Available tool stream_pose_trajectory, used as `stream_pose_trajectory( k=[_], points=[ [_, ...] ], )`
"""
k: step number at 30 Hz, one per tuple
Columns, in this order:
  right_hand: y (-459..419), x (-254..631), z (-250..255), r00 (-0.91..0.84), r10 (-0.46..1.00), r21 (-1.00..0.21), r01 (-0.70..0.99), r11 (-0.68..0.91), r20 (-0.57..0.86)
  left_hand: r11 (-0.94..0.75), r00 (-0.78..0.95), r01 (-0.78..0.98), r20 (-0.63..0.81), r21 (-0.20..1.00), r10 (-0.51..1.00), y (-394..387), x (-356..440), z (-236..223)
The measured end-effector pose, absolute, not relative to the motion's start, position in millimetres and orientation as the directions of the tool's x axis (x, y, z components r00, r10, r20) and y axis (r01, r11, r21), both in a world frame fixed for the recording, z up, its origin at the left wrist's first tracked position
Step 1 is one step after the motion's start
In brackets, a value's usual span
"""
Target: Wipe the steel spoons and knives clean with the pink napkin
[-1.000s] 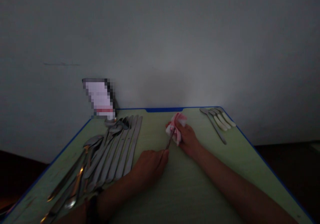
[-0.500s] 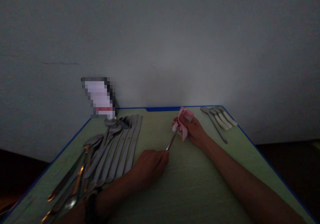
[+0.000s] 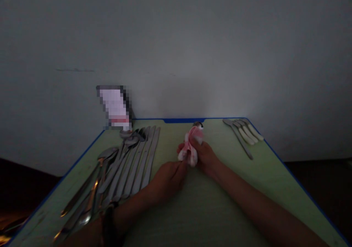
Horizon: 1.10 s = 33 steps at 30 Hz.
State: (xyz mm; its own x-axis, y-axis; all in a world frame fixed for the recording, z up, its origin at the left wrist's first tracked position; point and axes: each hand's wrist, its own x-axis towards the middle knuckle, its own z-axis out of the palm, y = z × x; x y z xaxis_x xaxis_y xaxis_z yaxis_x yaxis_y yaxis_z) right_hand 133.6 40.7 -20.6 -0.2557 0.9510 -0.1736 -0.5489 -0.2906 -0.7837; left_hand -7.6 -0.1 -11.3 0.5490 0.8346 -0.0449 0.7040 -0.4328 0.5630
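Note:
My left hand (image 3: 167,176) is closed in a pinch on the handle end of a metal utensil, low over the green table (image 3: 209,206). Just beyond it, my right hand (image 3: 205,155) is wrapped round a pink and white cloth (image 3: 191,146), which covers most of that utensil. Only the utensil's dark tip (image 3: 197,124) pokes out past the cloth. The two hands almost touch.
Several long metal spoons and knives (image 3: 129,159) lie in a row on the table's left half. A few utensils with white handles (image 3: 244,134) lie at the far right corner. A blurred card (image 3: 114,107) stands at the far left edge, against the grey wall.
My right hand has slid the cloth back along the utensil toward my left hand, so the bare shaft seen between the hands is now covered.

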Motion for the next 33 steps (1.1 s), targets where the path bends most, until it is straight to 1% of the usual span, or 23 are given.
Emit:
stream_pose_trajectory(
  k=[3, 5, 6, 11, 15, 18, 24, 28, 30, 33],
  points=[
    [36, 131, -20, -0.309, 0.939, -0.833, -0.471, -0.291, -0.154, -0.527, 0.587, 0.712, 0.017, 0.463, 0.809, 3, -10, -20],
    [35, 130, -18, -0.286, 0.947, -0.837, -0.473, -0.274, -0.148, -0.564, 0.594, 0.723, 0.058, 0.399, 0.802, 4, -10, -23],
    [35, 129, -17, -0.265, 0.953, -0.835, -0.482, -0.264, -0.149, -0.559, 0.586, 0.735, 0.056, 0.384, 0.809, 5, -10, -22],
    [40, 131, -16, -0.134, 0.976, -0.823, -0.524, -0.219, -0.174, -0.502, 0.549, 0.800, -0.064, 0.327, 0.833, 1, -3, -11],
    [49, 137, -17, -0.102, 0.979, -0.810, -0.549, -0.206, -0.179, -0.519, 0.575, 0.781, -0.078, 0.348, 0.814, 0, -3, -7],
    [53, 141, -18, -0.110, 0.979, -0.791, -0.577, -0.204, -0.172, -0.526, 0.599, 0.752, -0.078, 0.397, 0.797, 1, -6, -6],
    [59, 145, -25, -0.046, 0.992, -0.818, -0.562, -0.123, -0.118, -0.402, 0.603, 0.656, -0.124, 0.638, 0.788, 2, -11, -5],
    [66, 152, -26, -0.018, 0.998, -0.823, -0.564, -0.060, -0.061, -0.318, 0.644, 0.536, -0.135, 0.782, 0.753, 0, -13, -6],
    [69, 156, -21, -0.028, 0.999, -0.807, -0.588, -0.044, -0.034, -0.244, 0.631, 0.480, -0.139, 0.842, 0.763, -1, -12, -7],
    [72, 162, -10, -0.105, 0.994, -0.784, -0.616, -0.076, -0.014, -0.179, 0.570, 0.449, -0.127, 0.875, 0.812, -2, -10, -8]
  ],
)
